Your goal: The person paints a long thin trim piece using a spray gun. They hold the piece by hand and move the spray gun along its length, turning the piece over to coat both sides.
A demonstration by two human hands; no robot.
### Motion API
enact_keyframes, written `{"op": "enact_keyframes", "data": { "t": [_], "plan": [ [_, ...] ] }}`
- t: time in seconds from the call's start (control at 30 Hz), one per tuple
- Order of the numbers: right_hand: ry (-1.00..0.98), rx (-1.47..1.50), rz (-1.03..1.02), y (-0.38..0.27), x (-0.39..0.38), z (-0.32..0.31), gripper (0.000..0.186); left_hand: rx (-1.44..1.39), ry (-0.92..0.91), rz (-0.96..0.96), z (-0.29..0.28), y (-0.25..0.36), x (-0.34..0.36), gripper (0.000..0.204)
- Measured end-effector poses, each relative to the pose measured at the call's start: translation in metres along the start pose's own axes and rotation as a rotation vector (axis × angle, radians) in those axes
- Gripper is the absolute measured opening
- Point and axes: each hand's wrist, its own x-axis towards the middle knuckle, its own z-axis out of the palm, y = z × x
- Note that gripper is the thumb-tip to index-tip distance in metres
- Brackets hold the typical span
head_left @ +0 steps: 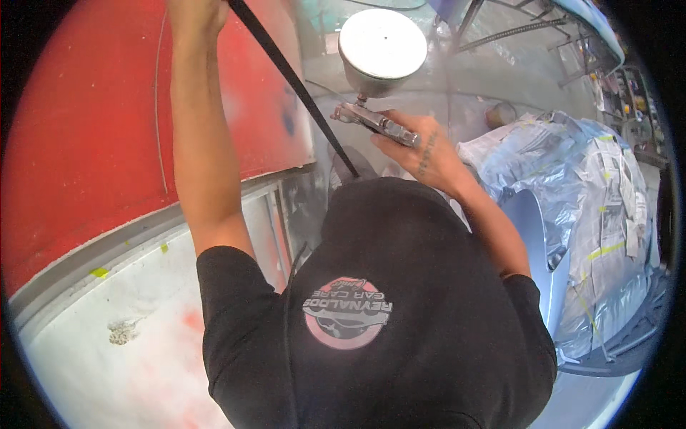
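Observation:
My right hand (429, 154) is wrapped round the metal body of a paint spray gun (379, 123). On top of the gun sits a round cup with a white lid (382, 44), tilted so the lid faces me. A long, narrow black strip (293, 86) slants from my left hand (196, 16) down toward the floor, its lower end passing behind my shirt. The left arm is raised beside a red panel, and the top of the picture cuts off most of that hand's fingers, which appear closed on the strip's upper end.
The large red panel (93, 143) rises on the left above a whitish surface (143, 372) with red overspray. At the right stands a bulky object wrapped in plastic and paper (564, 171), next to a light-blue car part (529, 229). A metal stand (514, 32) is at the upper right.

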Motion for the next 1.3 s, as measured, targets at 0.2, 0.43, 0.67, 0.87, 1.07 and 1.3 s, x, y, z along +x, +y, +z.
{"op": "enact_keyframes", "data": {
  "t": [0.2,0.43,0.67,0.87,1.07,1.3],
  "plan": [
    [0.065,0.018,0.007,0.011,0.008,0.016,0.039,-0.081,-0.107,-0.163,0.027,-0.075,-0.084,0.045],
    [0.033,-0.080,0.059,0.038,0.010,0.028,0.037,-0.233,-0.045,-0.445,0.035,-0.186,-0.213,0.049],
    [-0.121,-0.170,0.163,0.102,0.001,0.055,0.036,-0.181,-0.060,-0.712,0.045,-0.245,-0.323,0.046],
    [-0.248,-0.230,0.195,0.141,-0.006,0.069,0.036,-0.008,-0.187,-0.677,0.044,-0.276,-0.404,0.033],
    [-0.332,-0.259,0.174,0.173,-0.010,0.078,0.037,-0.076,-0.332,-0.585,0.036,-0.285,-0.414,0.023],
    [-0.312,-0.257,0.138,0.161,-0.003,0.078,0.035,0.006,-0.198,-0.532,0.052,-0.286,-0.367,0.017]
  ]
}}
